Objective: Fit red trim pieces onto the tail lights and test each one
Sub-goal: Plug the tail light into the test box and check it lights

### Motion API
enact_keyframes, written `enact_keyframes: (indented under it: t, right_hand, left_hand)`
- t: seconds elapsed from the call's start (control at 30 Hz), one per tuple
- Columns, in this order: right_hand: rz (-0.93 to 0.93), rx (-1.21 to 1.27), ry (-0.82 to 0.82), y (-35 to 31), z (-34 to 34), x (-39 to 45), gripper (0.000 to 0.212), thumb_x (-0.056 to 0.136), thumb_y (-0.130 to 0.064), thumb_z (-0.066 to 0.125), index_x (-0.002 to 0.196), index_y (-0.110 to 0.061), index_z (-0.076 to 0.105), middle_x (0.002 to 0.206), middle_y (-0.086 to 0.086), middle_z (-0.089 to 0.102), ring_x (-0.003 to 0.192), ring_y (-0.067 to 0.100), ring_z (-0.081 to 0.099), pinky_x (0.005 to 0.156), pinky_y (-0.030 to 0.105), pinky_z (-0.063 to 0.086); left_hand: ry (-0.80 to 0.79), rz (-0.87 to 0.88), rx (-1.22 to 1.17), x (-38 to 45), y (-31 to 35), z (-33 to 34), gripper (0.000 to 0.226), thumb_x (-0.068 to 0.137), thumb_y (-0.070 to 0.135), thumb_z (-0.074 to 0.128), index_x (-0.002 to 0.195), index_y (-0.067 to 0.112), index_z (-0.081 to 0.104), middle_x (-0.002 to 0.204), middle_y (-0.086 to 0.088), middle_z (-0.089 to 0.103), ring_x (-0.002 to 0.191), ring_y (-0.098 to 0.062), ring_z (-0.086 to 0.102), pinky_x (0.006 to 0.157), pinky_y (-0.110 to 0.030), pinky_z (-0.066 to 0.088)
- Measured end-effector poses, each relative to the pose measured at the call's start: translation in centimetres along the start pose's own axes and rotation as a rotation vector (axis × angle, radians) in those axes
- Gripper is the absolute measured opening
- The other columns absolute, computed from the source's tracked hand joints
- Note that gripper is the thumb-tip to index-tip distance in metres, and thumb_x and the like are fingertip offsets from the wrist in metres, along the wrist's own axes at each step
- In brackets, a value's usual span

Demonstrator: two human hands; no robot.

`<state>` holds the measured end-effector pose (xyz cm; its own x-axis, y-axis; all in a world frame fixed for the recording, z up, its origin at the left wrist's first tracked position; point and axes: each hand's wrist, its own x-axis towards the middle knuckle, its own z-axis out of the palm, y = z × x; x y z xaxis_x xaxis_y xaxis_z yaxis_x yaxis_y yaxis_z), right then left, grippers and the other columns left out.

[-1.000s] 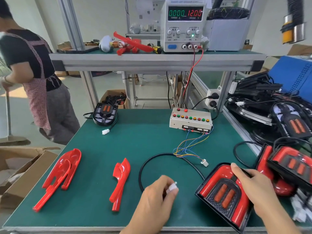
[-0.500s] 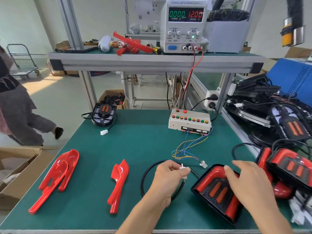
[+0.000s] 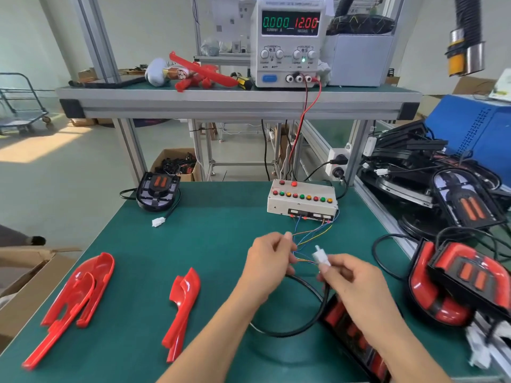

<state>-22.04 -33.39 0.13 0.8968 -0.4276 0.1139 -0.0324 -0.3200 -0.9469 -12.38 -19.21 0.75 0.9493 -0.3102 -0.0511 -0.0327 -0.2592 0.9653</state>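
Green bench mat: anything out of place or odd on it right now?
Nothing damaged or spilled. One tail light sits alone at the far left without red trim, its white plug lying unconnected on the mat.

Trolley (image 3: 23, 106) beyond cardboard box (image 3: 25, 275)

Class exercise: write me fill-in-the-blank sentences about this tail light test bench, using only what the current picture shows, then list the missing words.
1. The voltage side of the power supply display reads ____.
2. The right hand pinches a small ____ connector.
3. The test box with coloured buttons stands on a ____ mat.
4. The thin coloured wires by the left hand run up to the ____.

Missing words: 12.00; white; green; test box
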Motion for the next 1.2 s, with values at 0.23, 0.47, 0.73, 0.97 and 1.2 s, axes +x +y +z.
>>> enact_keyframes:
  t: [0.23,0.47,0.73,0.97,1.2]
  right_hand:
    - [0.011,0.248,0.146,0.9,-0.9,-0.3,0.007,0.096,-0.014,0.067,0.097,-0.017,0.074,0.072,0.005,0.074,0.045,0.008,0.043,0.041,0.016,0.035]
    - [-0.012,0.227,0.097,0.4,-0.7,-0.1,0.007,0.095,-0.01,0.069,0.096,-0.016,0.073,0.069,0.005,0.073,0.045,0.009,0.041,0.042,0.016,0.036]
    - [-0.005,0.163,0.093,0.5,-0.6,0.7,0.006,0.094,-0.018,0.07,0.092,-0.021,0.075,0.071,0.001,0.074,0.048,0.008,0.044,0.045,0.016,0.037]
    - [-0.019,0.072,0.022,0.4,0.8,1.8,0.007,0.094,-0.018,0.071,0.094,-0.024,0.074,0.072,-0.004,0.076,0.057,0.0,0.061,0.055,0.012,0.044]
    - [-0.001,0.044,0.007,0.6,0.5,2.6,0.009,0.094,-0.017,0.071,0.094,-0.026,0.073,0.074,-0.001,0.076,0.06,0.005,0.067,0.054,0.011,0.045]
  left_hand:
    - [-0.42,0.279,0.887,2.7,-0.2,3.3,0.05,0.099,0.029,0.056,0.148,0.033,0.044,0.127,-0.016,0.067,0.114,-0.032,0.063,0.1,-0.044,0.05]
    - [-0.334,0.23,0.954,3.0,-0.9,3.9,0.036,0.092,0.05,0.061,0.111,0.02,0.059,0.117,-0.012,0.066,0.108,-0.036,0.062,0.086,-0.042,0.05]
    - [0.28,0.094,0.694,5.3,-1.3,-5.6,0.019,0.094,0.015,0.051,0.1,0.015,0.069,0.099,-0.014,0.071,0.096,-0.04,0.062,0.075,-0.036,0.047]
    - [-0.104,0.027,0.484,5.8,-2.0,-3.5,0.023,0.1,0.027,0.05,0.114,0.016,0.066,0.097,-0.006,0.07,0.084,-0.024,0.071,0.082,-0.033,0.056]
    - [-0.058,0.127,0.521,6.3,-3.8,-2.5,0.028,0.098,0.016,0.052,0.122,0.022,0.065,0.077,0.007,0.058,0.085,-0.022,0.063,0.073,-0.026,0.041]
